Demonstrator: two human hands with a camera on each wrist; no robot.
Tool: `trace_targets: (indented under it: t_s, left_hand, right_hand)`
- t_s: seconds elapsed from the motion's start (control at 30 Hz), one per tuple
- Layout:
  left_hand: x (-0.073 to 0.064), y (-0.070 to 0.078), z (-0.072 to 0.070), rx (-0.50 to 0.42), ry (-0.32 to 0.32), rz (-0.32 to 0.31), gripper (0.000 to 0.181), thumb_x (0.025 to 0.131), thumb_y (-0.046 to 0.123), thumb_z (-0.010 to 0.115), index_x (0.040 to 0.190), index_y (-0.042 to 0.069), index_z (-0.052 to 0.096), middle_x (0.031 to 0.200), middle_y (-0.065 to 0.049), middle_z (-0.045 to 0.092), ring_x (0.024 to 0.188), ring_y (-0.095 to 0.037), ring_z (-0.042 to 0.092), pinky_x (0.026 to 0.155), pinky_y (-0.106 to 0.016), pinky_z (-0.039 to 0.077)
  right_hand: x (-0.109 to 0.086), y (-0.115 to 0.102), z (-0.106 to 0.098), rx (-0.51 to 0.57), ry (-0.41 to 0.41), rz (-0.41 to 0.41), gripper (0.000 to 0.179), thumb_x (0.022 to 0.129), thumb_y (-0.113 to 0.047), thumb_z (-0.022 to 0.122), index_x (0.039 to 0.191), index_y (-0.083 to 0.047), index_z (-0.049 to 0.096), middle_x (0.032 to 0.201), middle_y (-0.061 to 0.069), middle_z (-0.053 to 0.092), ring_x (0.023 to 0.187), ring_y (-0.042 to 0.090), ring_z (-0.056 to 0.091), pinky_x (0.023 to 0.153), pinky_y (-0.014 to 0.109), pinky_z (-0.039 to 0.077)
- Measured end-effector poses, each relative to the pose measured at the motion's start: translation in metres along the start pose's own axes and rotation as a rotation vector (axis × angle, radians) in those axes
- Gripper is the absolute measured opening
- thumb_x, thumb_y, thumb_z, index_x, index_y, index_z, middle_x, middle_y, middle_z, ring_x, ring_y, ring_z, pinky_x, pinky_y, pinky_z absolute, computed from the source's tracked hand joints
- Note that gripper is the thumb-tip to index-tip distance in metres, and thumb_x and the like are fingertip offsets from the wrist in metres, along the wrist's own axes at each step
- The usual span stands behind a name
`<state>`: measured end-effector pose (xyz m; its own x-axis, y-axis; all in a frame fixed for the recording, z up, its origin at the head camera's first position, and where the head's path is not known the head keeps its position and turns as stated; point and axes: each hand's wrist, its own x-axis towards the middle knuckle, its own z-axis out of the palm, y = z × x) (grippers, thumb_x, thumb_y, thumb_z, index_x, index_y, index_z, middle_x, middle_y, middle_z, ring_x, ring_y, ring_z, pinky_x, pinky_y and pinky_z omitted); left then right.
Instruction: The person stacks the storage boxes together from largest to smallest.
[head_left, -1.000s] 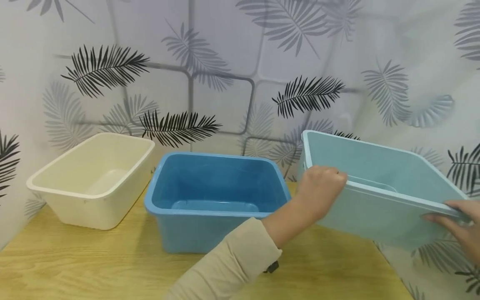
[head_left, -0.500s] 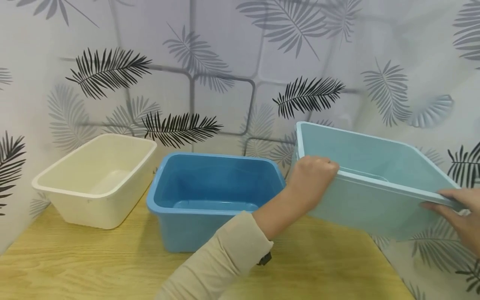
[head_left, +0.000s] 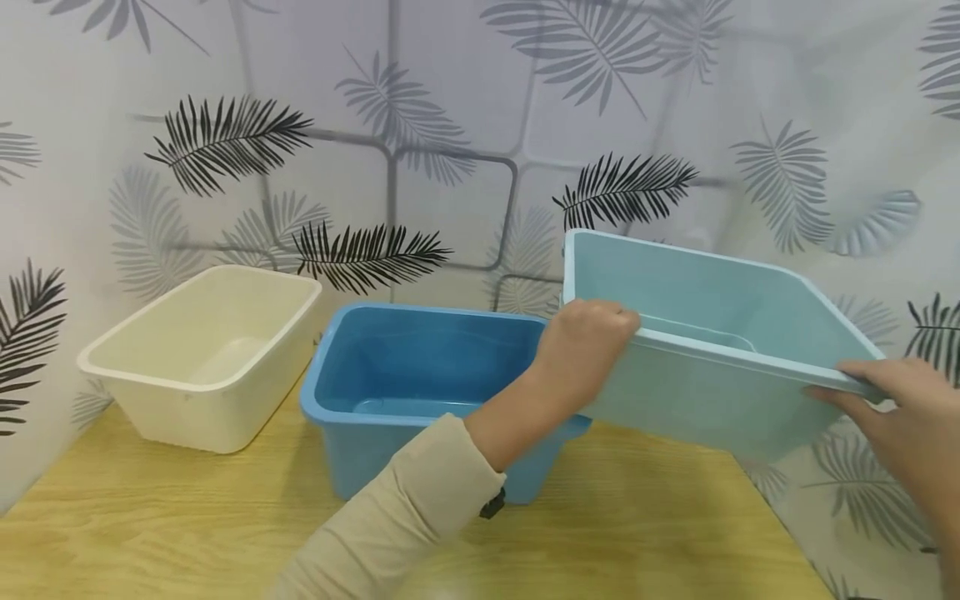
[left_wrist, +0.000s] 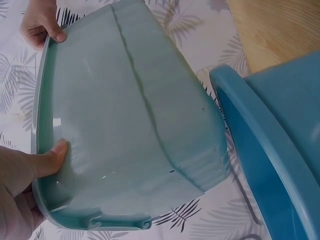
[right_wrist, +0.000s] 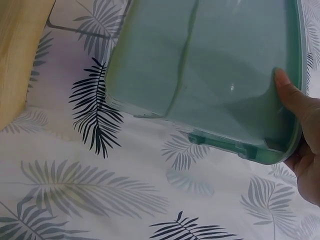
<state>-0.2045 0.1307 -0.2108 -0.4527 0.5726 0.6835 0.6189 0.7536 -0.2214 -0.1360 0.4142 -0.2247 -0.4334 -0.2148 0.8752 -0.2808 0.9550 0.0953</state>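
Note:
A pale aqua plastic bin (head_left: 705, 392) hangs tilted above the right part of the table, its right end lower. My left hand (head_left: 588, 346) grips its near rim close to the left corner; in the left wrist view the thumb of that hand (left_wrist: 30, 175) presses the outer wall. At the near right corner my right hand (head_left: 900, 408) pinches the rim, thumb outside, as the right wrist view shows the hand (right_wrist: 305, 135) too. Left of the aqua bin a blue bin (head_left: 442, 442) stands upright on the table, partly covered by my left forearm.
A cream bin (head_left: 187, 417) stands on the left of the wood-patterned table (head_left: 150, 517). Behind everything hangs a white leaf-print backdrop (head_left: 450, 108). The table's right edge slants down to the lower right.
Both hands have carried the aqua bin left and slightly upward, and its left end now overlaps the blue bin's right side in the head view. The blue and cream bins stay in place.

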Motion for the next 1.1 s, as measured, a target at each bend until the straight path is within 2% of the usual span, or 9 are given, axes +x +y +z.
trace_targets:
  t_s: [0.03, 0.13, 0.2, 0.33, 0.37, 0.57, 0.73, 0.9, 1.1]
  left_hand:
    - [-0.001, -0.002, 0.000, -0.007, -0.001, -0.005, 0.021, 0.084, 0.005, 0.064, 0.094, 0.022, 0.071, 0.080, 0.011, 0.069, 0.069, -0.002, 0.061, 0.059, -0.013, 0.046]
    - [-0.003, -0.007, 0.000, -0.021, -0.011, -0.018, 0.019, 0.083, 0.006, 0.065, 0.092, 0.021, 0.071, 0.079, 0.010, 0.068, 0.068, -0.003, 0.061, 0.057, -0.012, 0.045]
    - [-0.005, -0.010, 0.000, -0.038, -0.021, -0.026, 0.014, 0.083, 0.010, 0.068, 0.091, 0.021, 0.071, 0.080, 0.009, 0.069, 0.069, -0.004, 0.062, 0.058, -0.013, 0.046]
    - [-0.008, -0.015, -0.001, -0.059, -0.040, -0.034, 0.010, 0.081, 0.018, 0.070, 0.091, 0.019, 0.070, 0.083, 0.008, 0.070, 0.074, -0.005, 0.064, 0.063, -0.013, 0.049]
    - [-0.009, -0.016, -0.001, -0.066, -0.040, -0.037, 0.010, 0.081, 0.019, 0.071, 0.090, 0.019, 0.070, 0.083, 0.008, 0.070, 0.075, -0.006, 0.065, 0.064, -0.013, 0.049]
    - [-0.015, -0.027, -0.002, -0.116, -0.027, -0.060, 0.011, 0.077, 0.022, 0.073, 0.086, 0.018, 0.069, 0.082, 0.007, 0.070, 0.074, -0.007, 0.065, 0.063, -0.014, 0.050]
    - [-0.023, -0.038, -0.008, -0.160, -0.046, -0.071, 0.012, 0.077, 0.020, 0.071, 0.089, 0.016, 0.069, 0.086, 0.005, 0.071, 0.076, -0.010, 0.065, 0.065, -0.017, 0.051]
    - [-0.028, -0.048, -0.012, -0.198, -0.074, -0.088, 0.018, 0.079, 0.017, 0.069, 0.096, 0.013, 0.070, 0.094, 0.001, 0.072, 0.083, -0.013, 0.067, 0.071, -0.021, 0.054]
    - [-0.036, -0.060, -0.014, -0.219, -0.036, -0.116, 0.018, 0.078, 0.013, 0.069, 0.096, 0.010, 0.071, 0.093, -0.001, 0.072, 0.083, -0.015, 0.068, 0.069, -0.023, 0.055]
  right_hand:
    - [0.001, -0.001, 0.001, -0.016, 0.001, -0.004, 0.079, 0.082, -0.062, 0.036, 0.082, 0.011, 0.066, 0.078, 0.032, 0.063, 0.072, 0.041, 0.055, 0.090, -0.008, 0.015]
    - [0.004, -0.004, 0.004, -0.031, 0.001, -0.014, 0.080, 0.082, -0.065, 0.035, 0.082, 0.008, 0.068, 0.075, 0.029, 0.064, 0.069, 0.039, 0.056, 0.082, -0.005, 0.025]
    - [0.006, -0.006, 0.006, -0.034, 0.001, -0.010, 0.080, 0.081, -0.066, 0.034, 0.081, 0.007, 0.068, 0.072, 0.026, 0.064, 0.066, 0.021, 0.055, 0.074, 0.001, 0.030]
    - [0.008, -0.010, 0.011, -0.012, 0.008, -0.010, 0.081, 0.079, -0.068, 0.035, 0.079, 0.006, 0.068, 0.069, 0.024, 0.065, 0.068, 0.001, 0.043, 0.063, 0.014, 0.034]
    - [0.009, -0.011, 0.012, -0.009, 0.018, -0.017, 0.081, 0.079, -0.068, 0.036, 0.078, 0.006, 0.068, 0.069, 0.023, 0.065, 0.067, 0.001, 0.043, 0.062, 0.014, 0.034]
    - [0.014, -0.019, 0.021, -0.014, 0.052, -0.064, 0.078, 0.079, -0.065, 0.037, 0.075, 0.006, 0.069, 0.067, 0.020, 0.066, 0.057, 0.031, 0.052, 0.059, 0.011, 0.034]
    - [0.017, -0.028, 0.028, 0.027, 0.054, -0.057, 0.074, 0.078, -0.063, 0.041, 0.076, 0.006, 0.069, 0.067, 0.019, 0.067, 0.058, 0.030, 0.053, 0.061, 0.009, 0.035]
    - [0.021, -0.038, 0.037, 0.083, 0.095, -0.062, 0.072, 0.076, -0.062, 0.043, 0.076, 0.006, 0.069, 0.066, 0.019, 0.066, 0.057, 0.030, 0.051, 0.058, 0.017, 0.036]
    - [0.028, -0.049, 0.048, 0.126, 0.116, -0.060, 0.069, 0.076, -0.060, 0.046, 0.077, 0.005, 0.070, 0.066, 0.019, 0.066, 0.059, 0.031, 0.053, 0.058, 0.022, 0.036]
